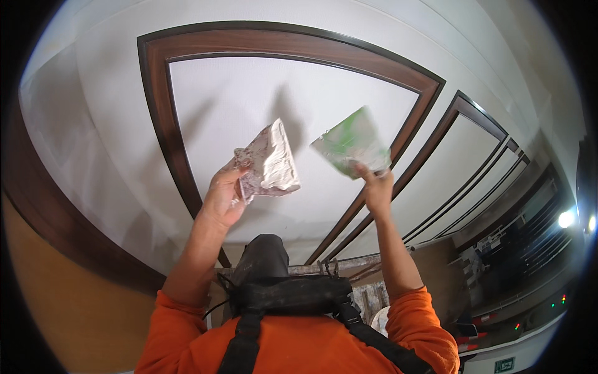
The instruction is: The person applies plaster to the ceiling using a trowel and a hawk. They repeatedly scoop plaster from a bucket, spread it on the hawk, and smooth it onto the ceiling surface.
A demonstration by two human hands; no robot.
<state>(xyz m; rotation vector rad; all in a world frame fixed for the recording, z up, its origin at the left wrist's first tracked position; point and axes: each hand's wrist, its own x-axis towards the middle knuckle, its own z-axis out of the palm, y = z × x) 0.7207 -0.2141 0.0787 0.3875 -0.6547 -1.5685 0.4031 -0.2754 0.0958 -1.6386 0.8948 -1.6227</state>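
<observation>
My left hand (224, 196) is closed around the lower corner of a putty spreader (254, 161) crusted with dried residue. A thick band of white putty (279, 159) lies along the right side of its blade. On the right, my right hand (377, 186) grips a green putty spreader (354, 142) by its lower edge, thumb on its face. White smears cover part of the green blade, which is slightly blurred. Both spreaders are held up in front of a white wall panel (230, 93), apart from each other. Some fingers of each hand are hidden behind the blades.
A dark brown wooden frame (280, 43) borders the panel, with another framed panel (461, 149) to the right. Black gear (286, 293) is strapped at my chest. Past it, a paint-splattered platform (370, 296) shows below. A bright lamp (565, 219) shines at far right.
</observation>
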